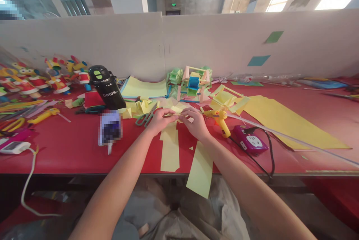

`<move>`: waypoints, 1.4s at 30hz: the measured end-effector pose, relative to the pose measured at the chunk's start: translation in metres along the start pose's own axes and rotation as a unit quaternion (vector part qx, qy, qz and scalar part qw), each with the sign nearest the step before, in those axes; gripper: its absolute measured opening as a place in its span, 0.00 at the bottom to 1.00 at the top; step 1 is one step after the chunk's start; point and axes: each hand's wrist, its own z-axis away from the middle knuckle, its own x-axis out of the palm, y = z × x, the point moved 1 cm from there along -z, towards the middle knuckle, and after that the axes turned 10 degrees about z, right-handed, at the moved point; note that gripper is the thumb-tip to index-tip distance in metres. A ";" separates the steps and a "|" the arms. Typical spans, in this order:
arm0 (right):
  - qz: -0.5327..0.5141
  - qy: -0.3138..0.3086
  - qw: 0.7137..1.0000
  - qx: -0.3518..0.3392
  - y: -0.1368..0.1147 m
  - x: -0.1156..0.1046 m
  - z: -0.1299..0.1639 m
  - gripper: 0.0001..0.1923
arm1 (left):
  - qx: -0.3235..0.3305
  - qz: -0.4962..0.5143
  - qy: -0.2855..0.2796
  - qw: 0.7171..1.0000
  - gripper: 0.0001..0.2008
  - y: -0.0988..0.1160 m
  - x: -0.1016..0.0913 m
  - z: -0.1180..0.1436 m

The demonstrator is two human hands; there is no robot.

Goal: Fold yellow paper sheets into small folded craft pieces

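Both hands are working on the same small piece of yellow paper [176, 115], held just above the red counter [70, 146], right in front of the glue gun's left side. The left hand [159, 119] has its fingertips closed on the left end of the fold, and the right hand [196, 123] is pinching the right end, thumb and forefinger pressed together on the paper. The fold itself is mostly hidden by fingers, so I can't tell how crisp it is.

If this is pleating or creasing, my two cents: keep the edges lined up before pressing, then run a fingertip outward from the middle so the crease doesn't wander. There's bare counter just left of the glue gun [219, 119]; pressing down on that would probably give a sharper line than folding in the air.

Two loose yellow strips [170, 150] lie just left of the glue gun on the near side, and one of them hangs off the counter's edge, so a forearm could easily drag it off. The glue gun sits right beside the right hand with its cord running to a purple power strip [249, 141]; I'd watch that nozzle, can't tell if it's hot. Scissors [146, 117] lie further left of the gun, touching distance from the left hand, and a black bottle [108, 88] stands beyond those.
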 end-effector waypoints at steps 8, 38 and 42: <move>-0.002 -0.005 1.000 -0.010 -0.005 -0.002 -0.001 0.14 | 0.026 0.002 0.012 1.000 0.20 -0.003 -0.001 -0.004; 0.026 -0.016 0.998 -0.055 -0.001 0.004 0.002 0.11 | 0.013 0.041 0.000 0.999 0.22 -0.004 0.000 -0.004; 0.026 -0.020 0.998 -0.053 -0.001 0.003 0.003 0.10 | 0.011 0.054 0.002 0.998 0.22 -0.006 0.000 -0.005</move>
